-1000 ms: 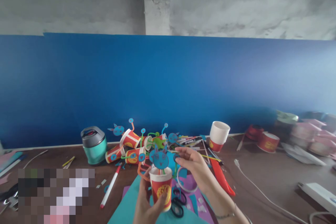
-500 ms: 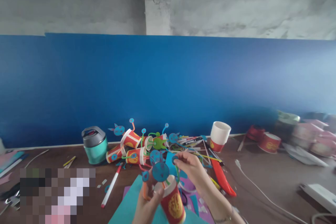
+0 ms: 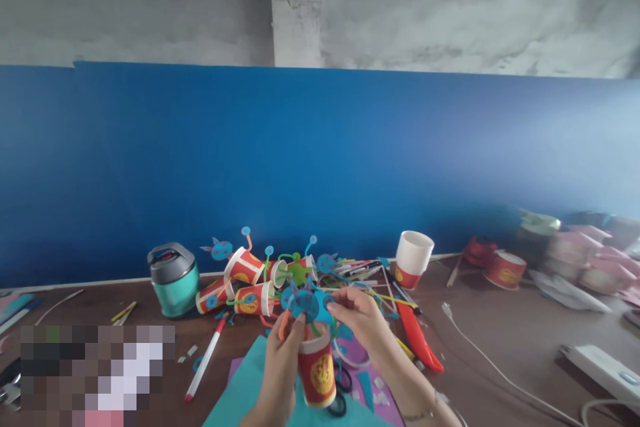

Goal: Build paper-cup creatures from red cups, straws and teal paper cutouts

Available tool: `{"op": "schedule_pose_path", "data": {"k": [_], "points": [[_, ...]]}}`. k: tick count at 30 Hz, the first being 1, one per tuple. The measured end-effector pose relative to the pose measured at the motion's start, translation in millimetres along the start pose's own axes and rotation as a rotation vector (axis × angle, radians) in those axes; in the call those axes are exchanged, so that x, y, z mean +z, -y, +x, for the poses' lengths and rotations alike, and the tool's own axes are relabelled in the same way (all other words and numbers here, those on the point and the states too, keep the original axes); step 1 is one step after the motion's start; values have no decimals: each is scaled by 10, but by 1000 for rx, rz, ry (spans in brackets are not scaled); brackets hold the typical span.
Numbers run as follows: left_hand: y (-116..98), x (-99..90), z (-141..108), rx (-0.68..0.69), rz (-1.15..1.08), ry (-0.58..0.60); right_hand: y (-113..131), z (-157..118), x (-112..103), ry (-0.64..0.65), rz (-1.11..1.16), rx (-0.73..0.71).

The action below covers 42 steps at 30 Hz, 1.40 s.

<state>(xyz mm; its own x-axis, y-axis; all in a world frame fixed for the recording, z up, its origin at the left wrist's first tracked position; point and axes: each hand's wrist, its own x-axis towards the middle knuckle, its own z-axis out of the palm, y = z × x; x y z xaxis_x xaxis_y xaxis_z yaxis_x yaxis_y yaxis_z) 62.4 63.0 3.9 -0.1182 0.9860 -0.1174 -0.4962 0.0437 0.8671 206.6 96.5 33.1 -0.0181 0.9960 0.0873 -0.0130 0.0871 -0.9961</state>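
Observation:
A red-and-white paper cup figure (image 3: 317, 373) with yellow print hangs upright in front of me, a large blue paper head (image 3: 303, 305) above its rim. My left hand (image 3: 283, 360) is closed on the figure's left side, thumb by the head's lower edge, an orange straw (image 3: 283, 325) beside the fingers. The hidden fingertips leave the exact grip point unclear. Between thumb and forefinger, my right hand (image 3: 353, 312) pinches a small blue paper disc (image 3: 328, 301) by a green straw (image 3: 335, 328). Black-handled scissors (image 3: 339, 404) lie behind the cup on coloured paper.
Several similar cup figures (image 3: 254, 298) lie on their sides further back. A teal flask (image 3: 174, 287) stands left, near a red-capped marker (image 3: 207, 360). Stacked white cups (image 3: 415, 257), a red tool handle (image 3: 423, 341), a white cable (image 3: 493, 357) and a power strip (image 3: 600, 367) lie to the right.
The cup figure has moved up and turned more upright, and its head now overlaps the cups behind. Both hands stay on it; the scissors show more. The view has shifted slightly.

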Motion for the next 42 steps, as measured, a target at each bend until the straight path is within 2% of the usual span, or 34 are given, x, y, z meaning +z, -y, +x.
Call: {"op": "schedule_pose_path", "data": {"k": [4,11,13,17,20,23,27,29,32,37,42], "points": [[86,-5,8,45,67,33,-7,-19,57,-49,-32,-32],[96,-63,25,50,126,73,10,-72,110,-5,-126,-20],[56,-74,18,32,136,99,11,-91,129,21,-54,16],[-26,-69,-3,22,155,120,24,-117,186,90,179,180],[-46,-37,-26,16,128,125,38,-116,196,1,119,122],[-35,-19,-27,15,107,194,48,-112,184,-75,66,17],[-15,-57,14,-52,86,137,38,-126,184,43,255,155],[0,-89,36,-62,39,124,24,-129,187,30,285,192],[53,-119,62,-72,-9,182,14,-110,169,-79,253,122],[173,-100,87,-118,138,236,36,-54,89,-219,173,29],[167,-89,93,-76,165,292,65,-41,49,-125,223,122]]}}
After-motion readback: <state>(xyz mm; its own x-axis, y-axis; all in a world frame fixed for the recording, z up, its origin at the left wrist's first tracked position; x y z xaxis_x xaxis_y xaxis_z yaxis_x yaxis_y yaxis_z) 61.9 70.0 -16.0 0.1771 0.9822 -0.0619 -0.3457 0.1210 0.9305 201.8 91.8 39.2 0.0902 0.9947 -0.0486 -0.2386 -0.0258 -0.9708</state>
